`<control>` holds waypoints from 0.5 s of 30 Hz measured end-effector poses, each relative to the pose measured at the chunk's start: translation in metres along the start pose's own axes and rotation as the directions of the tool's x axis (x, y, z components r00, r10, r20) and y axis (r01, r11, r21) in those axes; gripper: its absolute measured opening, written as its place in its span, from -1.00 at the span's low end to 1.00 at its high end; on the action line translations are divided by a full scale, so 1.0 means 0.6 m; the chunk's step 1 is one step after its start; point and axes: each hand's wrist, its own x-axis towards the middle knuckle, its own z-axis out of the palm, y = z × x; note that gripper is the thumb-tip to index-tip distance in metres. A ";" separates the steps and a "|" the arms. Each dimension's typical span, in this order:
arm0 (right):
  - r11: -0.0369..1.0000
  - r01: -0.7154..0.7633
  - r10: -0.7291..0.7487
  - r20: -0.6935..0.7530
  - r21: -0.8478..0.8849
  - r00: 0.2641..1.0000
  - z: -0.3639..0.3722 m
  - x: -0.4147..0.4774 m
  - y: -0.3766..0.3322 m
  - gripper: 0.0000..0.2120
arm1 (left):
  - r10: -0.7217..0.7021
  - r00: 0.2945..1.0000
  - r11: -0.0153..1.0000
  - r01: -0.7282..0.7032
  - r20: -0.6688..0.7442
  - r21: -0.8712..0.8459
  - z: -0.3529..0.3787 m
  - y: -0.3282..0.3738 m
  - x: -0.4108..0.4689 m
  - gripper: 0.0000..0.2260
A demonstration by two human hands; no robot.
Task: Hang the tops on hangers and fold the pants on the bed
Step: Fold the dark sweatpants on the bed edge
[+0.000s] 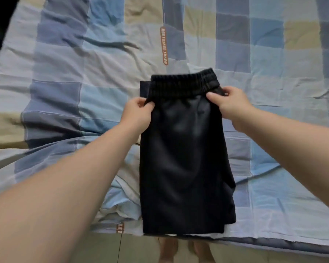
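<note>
A pair of black pants [184,158] with a ribbed elastic waistband hangs in front of me, folded lengthwise, its lower end level with the near edge of the bed. My left hand [139,114] pinches the left end of the waistband. My right hand [230,103] pinches the right end. Another dark piece of cloth [144,88] shows just behind the waistband on the left; what it is cannot be told. No tops or hangers are in view.
The bed [84,73] is covered by a wrinkled checked sheet in blue, grey and beige, with an orange label strip [164,45]. Its near edge runs along the bottom, above a tiled floor [137,249] where my feet show.
</note>
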 end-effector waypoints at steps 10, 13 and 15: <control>0.996 -0.069 0.068 -0.010 -0.061 0.998 0.041 0.071 0.115 -0.82 | 0.152 0.986 0.984 -0.145 -0.068 0.102 0.067 -0.146 0.050 -0.49; 0.990 -0.098 0.104 0.057 -0.102 0.993 0.032 0.003 0.156 -0.75 | 0.162 0.985 0.971 -0.149 -0.057 0.187 0.071 -0.174 -0.033 -0.48; 0.977 -0.153 0.167 0.084 -0.150 0.982 0.025 -0.044 0.186 -0.71 | 0.125 0.990 0.969 -0.109 -0.060 0.224 0.077 -0.191 -0.096 -0.44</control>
